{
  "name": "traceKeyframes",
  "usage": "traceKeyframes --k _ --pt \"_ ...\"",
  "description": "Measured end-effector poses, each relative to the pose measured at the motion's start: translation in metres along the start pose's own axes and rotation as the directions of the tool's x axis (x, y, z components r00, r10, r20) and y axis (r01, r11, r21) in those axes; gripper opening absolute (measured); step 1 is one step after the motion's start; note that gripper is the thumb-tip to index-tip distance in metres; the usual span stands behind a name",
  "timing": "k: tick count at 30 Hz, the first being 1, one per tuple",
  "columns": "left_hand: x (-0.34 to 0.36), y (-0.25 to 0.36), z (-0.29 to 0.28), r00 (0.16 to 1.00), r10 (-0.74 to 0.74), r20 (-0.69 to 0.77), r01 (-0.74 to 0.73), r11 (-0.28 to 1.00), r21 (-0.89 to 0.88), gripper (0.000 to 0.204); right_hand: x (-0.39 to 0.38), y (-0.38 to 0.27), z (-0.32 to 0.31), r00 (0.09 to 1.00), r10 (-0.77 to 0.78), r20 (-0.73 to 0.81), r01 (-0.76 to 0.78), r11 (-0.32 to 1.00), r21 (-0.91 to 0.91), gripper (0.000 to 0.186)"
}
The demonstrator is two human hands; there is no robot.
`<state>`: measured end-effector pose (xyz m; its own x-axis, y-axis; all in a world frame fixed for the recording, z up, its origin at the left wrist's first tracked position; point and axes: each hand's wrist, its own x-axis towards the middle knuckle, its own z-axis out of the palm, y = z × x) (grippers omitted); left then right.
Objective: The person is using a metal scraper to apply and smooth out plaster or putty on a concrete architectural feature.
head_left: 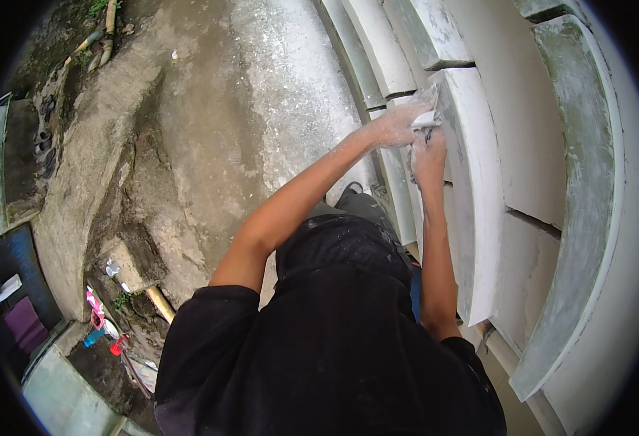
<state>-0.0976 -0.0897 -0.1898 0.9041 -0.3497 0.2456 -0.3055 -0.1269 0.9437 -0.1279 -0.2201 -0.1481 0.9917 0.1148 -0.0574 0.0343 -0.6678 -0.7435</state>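
Note:
My left hand [395,125] is smeared with white powder or paste. Its fingers curl around a crumpled, partly see-through plastic piece [431,96] whitened with the same stuff. Just below it, my right hand [428,158] makes a closed grip; something small and dark shows at the top of the fist, and what it is I cannot make out. A flat whitish piece [427,120] sits between the two hands, and which hand holds it is unclear. Both hands are close together in front of a white-coated ledge [472,160] on the wall.
More ledges run along the wall, one a long grey-green curved-looking one [588,160] at right. A wet, white-splashed concrete floor [290,80] lies to the left. Farther left are a broken concrete edge [134,109], bamboo poles [108,33] and a red plastic item [118,344].

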Motion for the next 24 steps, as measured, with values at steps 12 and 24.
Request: traceKeyframes --k 12,24 --pt "0.014 -0.022 0.0 0.984 0.052 -0.168 -0.05 0.999 0.018 0.054 0.025 0.012 0.006 1.0 0.023 -0.007 -0.022 0.998 0.065 0.03" --pt "0.003 -0.001 0.011 0.997 -0.02 -0.071 0.017 0.999 -0.037 0.069 0.016 0.031 0.001 0.998 0.06 0.028 -0.061 0.998 0.029 0.03"
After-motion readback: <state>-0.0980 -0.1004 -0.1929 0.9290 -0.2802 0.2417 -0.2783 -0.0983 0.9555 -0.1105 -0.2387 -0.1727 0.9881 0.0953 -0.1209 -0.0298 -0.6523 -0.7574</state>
